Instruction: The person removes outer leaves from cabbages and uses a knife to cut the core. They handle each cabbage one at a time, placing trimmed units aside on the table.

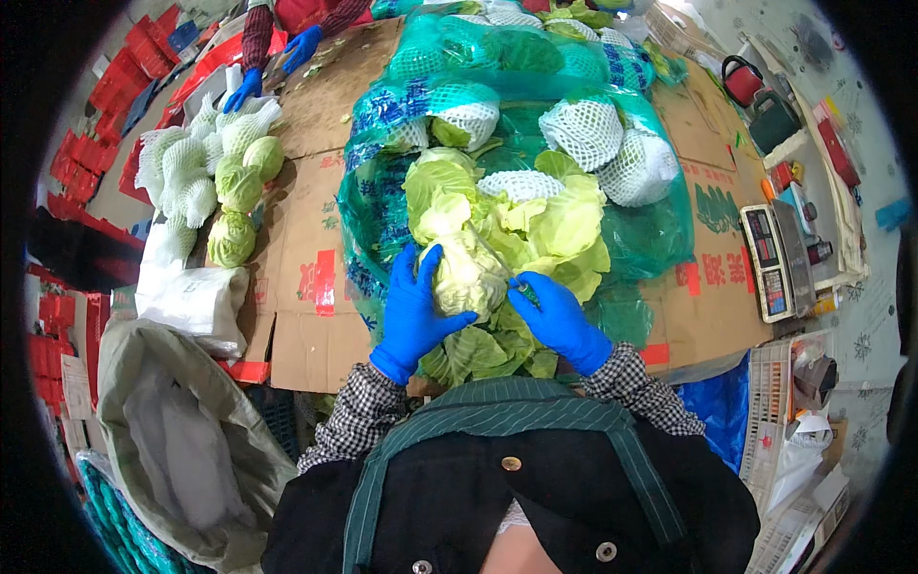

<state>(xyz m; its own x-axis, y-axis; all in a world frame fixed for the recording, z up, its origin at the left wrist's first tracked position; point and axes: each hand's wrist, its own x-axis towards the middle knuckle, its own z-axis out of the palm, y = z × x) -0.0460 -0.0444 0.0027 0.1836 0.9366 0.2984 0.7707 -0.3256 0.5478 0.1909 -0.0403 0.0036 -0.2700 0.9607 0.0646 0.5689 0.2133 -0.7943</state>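
My left hand (417, 316), in a blue glove, cups the left side of a pale, trimmed cabbage head (470, 276), with its fingers spread and thumb beneath. My right hand (563, 319), also gloved in blue, pinches a small tool with a green handle (528, 291) close to the cabbage's right side. The tool's working end is mostly hidden. Loose cabbage leaves (559, 229) lie behind the cabbage, and darker green leaves (473, 353) lie below it. A green plastic bag (642, 251) spreads around, holding cabbages in white foam nets (584, 133).
Several bare cabbages (239, 183) and a pile of foam nets (188, 172) sit on the left. A co-worker's blue-gloved hands (247, 90) are at the upper left. Cardboard (308, 251) covers the table. A scale (766, 262) stands right; an open sack (179, 430) is lower left.
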